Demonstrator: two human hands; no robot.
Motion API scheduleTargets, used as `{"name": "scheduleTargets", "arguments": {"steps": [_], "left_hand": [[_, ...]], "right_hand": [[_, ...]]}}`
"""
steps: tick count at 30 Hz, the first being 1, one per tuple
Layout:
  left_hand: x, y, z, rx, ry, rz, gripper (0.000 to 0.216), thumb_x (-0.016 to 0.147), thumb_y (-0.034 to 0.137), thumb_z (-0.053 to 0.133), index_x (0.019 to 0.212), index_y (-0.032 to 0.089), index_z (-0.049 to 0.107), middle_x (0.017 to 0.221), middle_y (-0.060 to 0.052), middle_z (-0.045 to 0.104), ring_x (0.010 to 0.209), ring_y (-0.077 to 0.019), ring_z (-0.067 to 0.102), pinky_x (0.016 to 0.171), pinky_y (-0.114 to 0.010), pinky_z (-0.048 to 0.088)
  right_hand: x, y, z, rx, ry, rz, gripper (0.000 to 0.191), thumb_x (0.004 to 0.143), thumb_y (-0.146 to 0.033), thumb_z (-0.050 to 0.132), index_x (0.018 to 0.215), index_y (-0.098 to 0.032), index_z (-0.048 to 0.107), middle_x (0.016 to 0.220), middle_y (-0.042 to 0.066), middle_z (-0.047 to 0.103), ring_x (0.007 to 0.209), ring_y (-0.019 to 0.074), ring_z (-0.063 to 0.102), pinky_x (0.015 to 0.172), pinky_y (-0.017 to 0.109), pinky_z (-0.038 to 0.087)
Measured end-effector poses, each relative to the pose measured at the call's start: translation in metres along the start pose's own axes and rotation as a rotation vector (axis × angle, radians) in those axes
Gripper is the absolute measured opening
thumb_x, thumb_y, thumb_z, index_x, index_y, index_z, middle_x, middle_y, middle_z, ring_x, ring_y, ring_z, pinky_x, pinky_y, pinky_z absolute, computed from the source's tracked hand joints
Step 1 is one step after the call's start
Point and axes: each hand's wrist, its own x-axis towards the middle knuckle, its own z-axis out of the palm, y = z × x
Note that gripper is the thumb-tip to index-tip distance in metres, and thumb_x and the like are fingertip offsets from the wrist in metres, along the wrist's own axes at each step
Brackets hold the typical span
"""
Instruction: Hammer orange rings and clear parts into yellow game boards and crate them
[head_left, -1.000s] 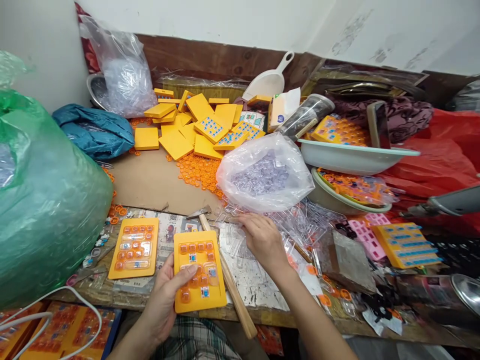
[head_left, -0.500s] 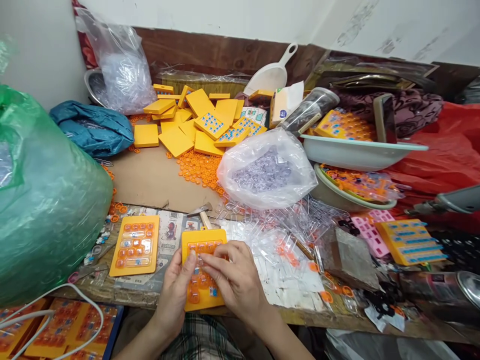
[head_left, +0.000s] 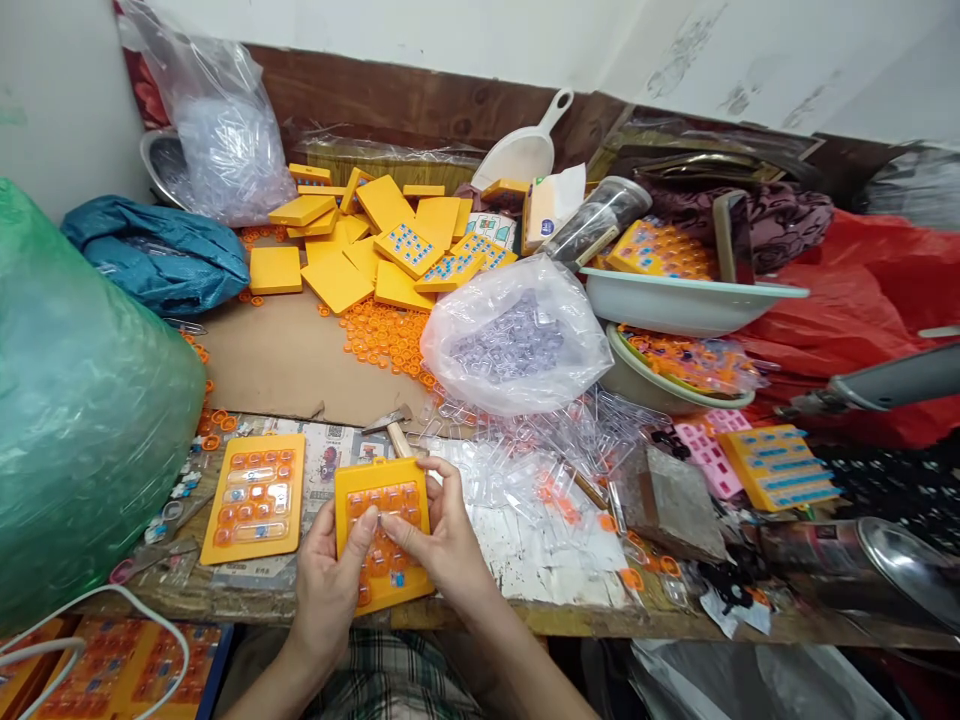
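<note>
From the head view, both hands met over one yellow puzzle board (head_left: 382,545), held just above the near edge of the bench (head_left: 525,610). The left hand (head_left: 326,580) gripped the board's left side and lower edge, its thumb laid across the orange pieces on the face. The right hand (head_left: 442,535) wrapped the board's right side, its fingers (head_left: 433,472) hooked over the top corner and its thumb pressing on the face beside the left thumb. So both sets of fingers were closed on the board, which tilted slightly toward the camera.

Just to the left, flat on the bench, lay a second yellow board (head_left: 253,497) filled with orange and clear pieces. A hammer (head_left: 391,425) showed its head and a short part of its handle just beyond the held board. To the right spread a litter of clear plastic pieces (head_left: 555,455), and behind it sat a clear bag (head_left: 517,335) of more such pieces. Loose orange rings (head_left: 382,340) lay on a cardboard sheet (head_left: 292,360), and beyond them was a heap of yellow boards (head_left: 375,240). A large green bag (head_left: 82,410) filled the left side, with a blue bag (head_left: 157,255) behind it. Right of the clear bag, a pale basin (head_left: 690,300) was stacked on a second bowl (head_left: 652,380). A grey block (head_left: 675,490) rested near the right, with a pink tray (head_left: 709,455) and another yellow board with blue pieces (head_left: 784,465) beside it.
</note>
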Motion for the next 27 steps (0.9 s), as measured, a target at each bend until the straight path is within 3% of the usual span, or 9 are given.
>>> {"name": "scheduleTargets", "arguments": {"steps": [2, 5, 7, 11, 15, 18, 21, 23, 27], "left_hand": [[0.0, 0.008, 0.0, -0.087, 0.005, -0.047, 0.047, 0.077, 0.035, 0.07, 0.119, 0.021, 0.054, 0.11, -0.006, 0.069, 0.099, -0.0217, 0.067, 0.085, -0.031, 0.054], [0.002, 0.02, 0.002, -0.164, 0.062, -0.104, 0.044, 0.079, 0.031, 0.07, 0.12, 0.022, 0.055, 0.112, -0.005, 0.069, 0.098, -0.02, 0.068, 0.088, -0.032, 0.054], [0.004, 0.024, 0.002, -0.187, 0.099, -0.174, 0.043, 0.079, 0.029, 0.071, 0.118, 0.021, 0.057, 0.111, -0.006, 0.069, 0.096, -0.0201, 0.068, 0.089, -0.032, 0.054], [0.006, 0.026, 0.002, -0.271, 0.049, -0.306, 0.044, 0.08, 0.03, 0.068, 0.121, 0.02, 0.056, 0.115, -0.009, 0.068, 0.1, -0.0222, 0.067, 0.091, -0.035, 0.054], [0.007, 0.025, -0.003, -0.332, -0.011, -0.387, 0.052, 0.08, 0.029, 0.069, 0.127, 0.018, 0.051, 0.116, -0.01, 0.067, 0.106, -0.0243, 0.064, 0.095, -0.038, 0.052], [0.007, 0.024, -0.007, -0.34, -0.064, -0.36, 0.057, 0.079, 0.029, 0.07, 0.13, 0.02, 0.048, 0.117, -0.009, 0.067, 0.11, -0.0249, 0.062, 0.098, -0.039, 0.05], [0.006, 0.024, -0.006, -0.324, -0.182, -0.305, 0.063, 0.078, 0.03, 0.071, 0.134, 0.024, 0.044, 0.12, -0.008, 0.065, 0.114, -0.0252, 0.06, 0.1, -0.039, 0.047], [0.003, 0.024, -0.003, -0.304, -0.258, -0.273, 0.069, 0.076, 0.03, 0.072, 0.137, 0.026, 0.04, 0.122, -0.009, 0.064, 0.114, -0.0257, 0.059, 0.102, -0.04, 0.045], [-0.002, 0.025, 0.003, -0.244, -0.348, -0.214, 0.076, 0.074, 0.023, 0.074, 0.138, 0.025, 0.035, 0.123, -0.01, 0.063, 0.114, -0.0263, 0.059, 0.1, -0.039, 0.046]], "right_hand": [[0.016, 0.007, -0.015, -0.141, 0.009, -0.053, 0.03, 0.09, -0.029, 0.054, 0.118, -0.027, 0.043, 0.111, 0.008, 0.063, 0.099, 0.0199, 0.065, 0.079, 0.034, 0.054], [0.042, 0.02, -0.038, -0.332, 0.061, -0.11, 0.023, 0.089, -0.016, 0.049, 0.107, -0.023, 0.061, 0.125, 0.012, 0.057, 0.121, 0.0264, 0.049, 0.101, 0.048, 0.036], [0.057, 0.029, -0.045, -0.434, 0.006, -0.151, 0.031, 0.082, -0.005, 0.05, 0.098, -0.023, 0.068, 0.115, 0.01, 0.064, 0.117, 0.0273, 0.05, 0.103, 0.05, 0.031], [0.07, 0.04, -0.045, -0.523, -0.058, -0.206, 0.032, 0.077, -0.001, 0.052, 0.085, -0.024, 0.073, 0.091, 0.008, 0.07, 0.101, 0.0246, 0.057, 0.098, 0.045, 0.036], [0.052, 0.03, -0.051, -0.486, 0.059, -0.199, 0.035, 0.088, -0.011, 0.044, 0.111, -0.021, 0.068, 0.092, 0.009, 0.065, 0.091, 0.0216, 0.06, 0.083, 0.039, 0.048], [0.021, 0.007, -0.055, -0.344, 0.084, -0.129, 0.036, 0.091, -0.024, 0.05, 0.127, -0.023, 0.056, 0.084, 0.004, 0.067, 0.074, 0.0172, 0.064, 0.066, 0.031, 0.053], [-0.008, -0.014, -0.048, -0.008, -0.025, 0.026, 0.02, 0.08, -0.026, 0.068, 0.1, -0.023, 0.07, 0.079, 0.003, 0.07, 0.07, 0.0174, 0.067, 0.062, 0.028, 0.055], [-0.018, -0.021, -0.041, 0.044, -0.059, 0.006, 0.009, 0.079, -0.022, 0.069, 0.087, -0.024, 0.074, 0.082, 0.003, 0.07, 0.076, 0.0176, 0.067, 0.066, 0.028, 0.055], [-0.021, -0.023, -0.034, -0.026, -0.094, -0.065, 0.022, 0.083, -0.015, 0.062, 0.097, -0.027, 0.073, 0.086, 0.003, 0.067, 0.079, 0.0154, 0.065, 0.068, 0.026, 0.054]]}}
